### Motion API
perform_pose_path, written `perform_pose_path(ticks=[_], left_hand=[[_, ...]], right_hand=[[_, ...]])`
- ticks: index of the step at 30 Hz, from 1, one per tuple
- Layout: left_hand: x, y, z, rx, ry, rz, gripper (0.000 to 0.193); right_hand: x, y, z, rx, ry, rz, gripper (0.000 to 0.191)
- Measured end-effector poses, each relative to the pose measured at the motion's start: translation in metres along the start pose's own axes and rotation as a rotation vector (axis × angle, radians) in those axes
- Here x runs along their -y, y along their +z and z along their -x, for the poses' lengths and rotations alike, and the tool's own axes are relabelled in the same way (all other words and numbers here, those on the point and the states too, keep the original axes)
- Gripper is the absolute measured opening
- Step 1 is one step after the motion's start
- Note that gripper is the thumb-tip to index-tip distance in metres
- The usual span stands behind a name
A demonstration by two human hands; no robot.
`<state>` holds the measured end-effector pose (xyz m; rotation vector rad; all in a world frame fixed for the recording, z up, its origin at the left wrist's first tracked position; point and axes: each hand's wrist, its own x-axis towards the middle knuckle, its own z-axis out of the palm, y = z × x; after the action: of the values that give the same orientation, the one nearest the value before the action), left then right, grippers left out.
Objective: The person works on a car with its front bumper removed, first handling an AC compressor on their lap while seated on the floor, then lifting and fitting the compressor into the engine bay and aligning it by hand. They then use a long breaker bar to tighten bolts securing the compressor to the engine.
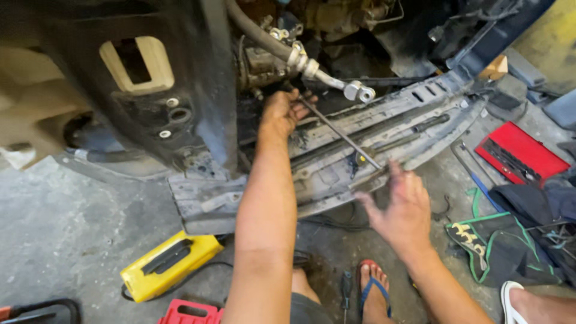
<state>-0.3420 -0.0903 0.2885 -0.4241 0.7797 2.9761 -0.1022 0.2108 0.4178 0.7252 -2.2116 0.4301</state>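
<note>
Rod (339,129), long, thin, dark metal: lies on a diagonal, its upper end at the left hand (282,111) and its lower end just short of the right hand (403,207). Long axis runs from upper left, near the engine parts, down to lower right across the underbody panel.

Vehicle underside (180,90), dark and grimy: fills the space above and to the left of both hands; a pale rectangular opening sits well to the left of the left-hand fingers.

Underbody panel (336,174), grey, slotted: lies beneath the rod, between the two hands, tilted down toward the concrete floor (72,228).

Steering tie rod (312,69), silver with a forked end: just above and right of the left-hand fingers, apart from the thin rod.

Left hand: fingers curled around the upper end of the rod, gripping it. This hand is the one in contact.

Right hand: fingers (395,171) spread and released, holding nothing; the rod's lower tip sits just beyond the fingertips, up and to the left, nearly touching.

Red tool case (519,153): well to the right of the right hand, on the floor.

Yellow box (168,264): below and left of the left forearm.

Screwdriver (346,288): on the floor, below both hands, beside a sandalled foot (375,291).
</note>
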Motion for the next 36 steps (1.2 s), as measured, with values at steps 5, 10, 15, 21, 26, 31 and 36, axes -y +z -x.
perform_pose_path(ticks=[5,10,15,21,26,31,36], left_hand=[[-0.002,0.001,0.001,0.019,-0.016,0.009,0.018],[-0.002,0.001,0.001,0.021,0.002,0.049,0.020],[-0.003,0.005,-0.001,0.006,0.000,0.039,0.014],[-0.010,0.019,0.022,0.054,-0.009,-0.082,0.012],[-0.028,0.031,0.072,0.556,-0.016,-0.129,0.028],[-0.043,0.038,0.090,0.753,0.346,0.024,0.038],[-0.042,0.039,0.073,0.540,0.548,0.095,0.042]], right_hand=[[-0.002,0.023,-0.020,0.210,0.675,-0.428,0.046],[-0.008,0.004,-0.027,0.582,0.800,-0.447,0.054],[0.014,-0.034,-0.027,0.134,-0.358,0.332,0.051],[0.001,-0.006,-0.074,0.845,-0.615,0.740,0.043],[-0.035,-0.029,-0.066,0.850,-0.469,0.205,0.054],[-0.028,-0.012,-0.053,0.449,-0.153,-0.235,0.065],[0.011,0.023,-0.073,0.489,-0.117,-0.209,0.061]])
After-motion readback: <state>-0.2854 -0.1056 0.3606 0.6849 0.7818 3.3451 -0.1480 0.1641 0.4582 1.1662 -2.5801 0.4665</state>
